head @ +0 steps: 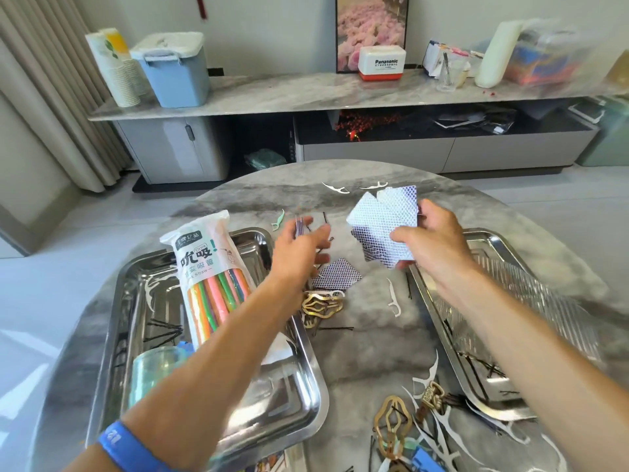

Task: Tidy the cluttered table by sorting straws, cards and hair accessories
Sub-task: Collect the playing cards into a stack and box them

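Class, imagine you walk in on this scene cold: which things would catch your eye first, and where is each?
First, the fan of blue-backed cards gripped in the right hand above the middle of the table. Next, the bag of bright straws lying in the steel tray on the left, beside the left hand, which pinches a few more cards. Gold hair clips and white floss picks litter the marble table between the trays.

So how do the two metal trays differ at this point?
The left tray holds a straw pack, a green cup and hairpins; the right tray holds a clear ridged sheet and a few hairpins. The left arm crosses the left tray; the right arm crosses the right one. Both are shiny steel, on the marble table.
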A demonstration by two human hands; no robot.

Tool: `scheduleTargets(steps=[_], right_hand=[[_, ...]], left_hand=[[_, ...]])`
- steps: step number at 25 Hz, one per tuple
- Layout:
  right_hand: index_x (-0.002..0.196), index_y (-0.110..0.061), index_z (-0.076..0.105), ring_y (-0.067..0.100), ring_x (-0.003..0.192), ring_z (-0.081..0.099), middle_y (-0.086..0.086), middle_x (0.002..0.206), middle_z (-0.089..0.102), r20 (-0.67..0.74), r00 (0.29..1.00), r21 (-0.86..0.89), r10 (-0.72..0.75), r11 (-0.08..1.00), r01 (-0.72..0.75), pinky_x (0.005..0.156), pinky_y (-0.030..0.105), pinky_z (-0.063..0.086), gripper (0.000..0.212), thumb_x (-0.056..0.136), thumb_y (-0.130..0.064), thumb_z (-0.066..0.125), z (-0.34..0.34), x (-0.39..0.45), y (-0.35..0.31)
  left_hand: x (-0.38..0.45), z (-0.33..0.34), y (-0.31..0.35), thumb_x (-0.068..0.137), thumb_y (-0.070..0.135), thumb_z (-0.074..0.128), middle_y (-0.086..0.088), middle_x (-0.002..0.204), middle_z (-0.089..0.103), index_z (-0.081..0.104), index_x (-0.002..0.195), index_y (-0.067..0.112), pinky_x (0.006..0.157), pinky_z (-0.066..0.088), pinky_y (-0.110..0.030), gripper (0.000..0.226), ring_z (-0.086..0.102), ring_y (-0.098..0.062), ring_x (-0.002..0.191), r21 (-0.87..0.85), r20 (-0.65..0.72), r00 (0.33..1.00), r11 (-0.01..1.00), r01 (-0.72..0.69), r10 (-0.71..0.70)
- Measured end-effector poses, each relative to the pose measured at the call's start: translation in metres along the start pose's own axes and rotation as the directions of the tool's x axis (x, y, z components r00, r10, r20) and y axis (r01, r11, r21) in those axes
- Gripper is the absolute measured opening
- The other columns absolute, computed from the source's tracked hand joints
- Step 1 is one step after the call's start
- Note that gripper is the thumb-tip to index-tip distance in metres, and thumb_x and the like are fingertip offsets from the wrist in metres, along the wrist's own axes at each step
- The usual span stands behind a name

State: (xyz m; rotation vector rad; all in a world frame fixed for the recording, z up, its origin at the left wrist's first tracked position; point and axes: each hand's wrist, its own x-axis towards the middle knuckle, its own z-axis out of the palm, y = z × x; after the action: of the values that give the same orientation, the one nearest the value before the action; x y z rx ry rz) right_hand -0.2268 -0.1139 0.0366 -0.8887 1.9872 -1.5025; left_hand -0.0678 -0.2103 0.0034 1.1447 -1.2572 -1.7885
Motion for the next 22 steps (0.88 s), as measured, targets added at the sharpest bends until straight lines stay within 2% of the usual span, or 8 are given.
scheduleTargets(steps=[2,4,6,10,12,15,19,22], right_hand=[[0.103,-0.017,0.057,0.014,0.077,0.068,-0.003,0.095,0.07,-0.035,0.97,-0.064,-0.24,0.969,0.238,0.057,0.033,0.055,0.025,0.085,-0.002,0.063,0.015,-0.04,0.0],[0.1,-0.016,0.054,0.012,0.076,0.064,-0.007,0.089,0.066,0.022,0.879,-0.241,-0.477,0.85,0.468,0.065,0.032,0.052,0.021,0.085,-0.006,0.064,0.03,-0.079,0.005],[0.098,-0.016,0.053,0.017,0.082,0.06,-0.006,0.092,0.061,0.106,0.818,-0.346,-0.566,0.75,0.564,0.068,0.036,0.05,0.022,0.081,-0.006,0.064,0.04,-0.105,0.006],[0.113,-0.021,0.058,0.009,0.102,0.055,-0.013,0.11,0.056,0.318,0.821,-0.318,-0.474,0.762,0.564,0.084,0.026,0.048,0.035,0.081,-0.033,0.066,0.035,-0.129,0.002],[0.121,-0.026,0.057,-0.001,0.108,0.053,-0.019,0.119,0.052,0.427,0.82,-0.291,-0.382,0.8,0.525,0.089,0.017,0.044,0.05,0.079,-0.054,0.063,0.029,-0.138,0.001],[0.114,-0.027,0.059,0.001,0.098,0.057,-0.018,0.117,0.057,0.303,0.882,-0.32,-0.36,0.833,0.45,0.085,0.023,0.047,0.043,0.08,-0.051,0.07,0.025,-0.15,0.0],[0.102,-0.031,0.059,-0.002,0.088,0.056,-0.021,0.108,0.058,0.23,0.901,-0.334,-0.368,0.839,0.429,0.074,0.015,0.041,0.036,0.077,-0.054,0.068,0.029,-0.162,-0.013],[0.103,-0.036,0.057,-0.004,0.095,0.055,-0.023,0.107,0.057,0.445,0.821,-0.242,-0.357,0.835,0.494,0.076,0.006,0.037,0.036,0.071,-0.042,0.073,0.021,-0.165,-0.023]], left_hand=[[-0.028,0.009,-0.002,0.084,0.055,0.068,-0.005,0.098,0.069,0.074,0.1,0.026,0.06,0.042,-0.027,0.034,0.062,-0.016,0.078,-0.253,0.216,0.966,0.947,0.196,-0.142],[-0.053,0.014,-0.006,0.074,0.071,0.065,-0.009,0.103,0.069,0.075,0.094,0.024,0.077,0.047,-0.034,0.052,0.063,-0.024,0.094,-0.369,0.351,0.933,0.904,0.215,-0.078],[-0.068,0.013,-0.009,0.08,0.069,0.061,-0.007,0.093,0.07,0.074,0.094,0.02,0.078,0.054,-0.033,0.052,0.068,-0.022,0.086,-0.463,0.38,0.925,0.864,0.2,-0.01],[-0.086,0.004,-0.011,0.088,0.056,0.057,-0.006,0.069,0.065,0.068,0.089,0.021,0.059,0.056,-0.03,0.037,0.066,-0.022,0.063,-0.541,0.345,0.931,0.785,0.301,-0.12],[-0.096,0.0,-0.015,0.084,0.069,0.051,-0.01,0.079,0.067,0.067,0.096,0.017,0.066,0.057,-0.033,0.056,0.068,-0.024,0.072,-0.533,0.369,0.912,0.763,0.365,-0.179],[-0.113,-0.008,-0.02,0.07,0.089,0.046,-0.014,0.106,0.071,0.071,0.113,0.012,0.075,0.059,-0.039,0.091,0.07,-0.028,0.095,-0.515,0.454,0.876,0.754,0.408,-0.164],[-0.139,-0.015,-0.018,0.064,0.068,0.078,-0.004,0.092,0.066,0.068,0.117,0.024,0.053,0.051,-0.027,0.07,0.069,-0.019,0.075,-0.432,0.52,0.844,0.812,0.393,-0.133],[-0.147,-0.022,-0.016,0.077,0.054,0.074,-0.01,0.09,0.065,0.072,0.099,0.015,0.068,0.055,-0.033,0.045,0.069,-0.023,0.079,-0.46,0.51,0.848,0.786,0.414,-0.148]])
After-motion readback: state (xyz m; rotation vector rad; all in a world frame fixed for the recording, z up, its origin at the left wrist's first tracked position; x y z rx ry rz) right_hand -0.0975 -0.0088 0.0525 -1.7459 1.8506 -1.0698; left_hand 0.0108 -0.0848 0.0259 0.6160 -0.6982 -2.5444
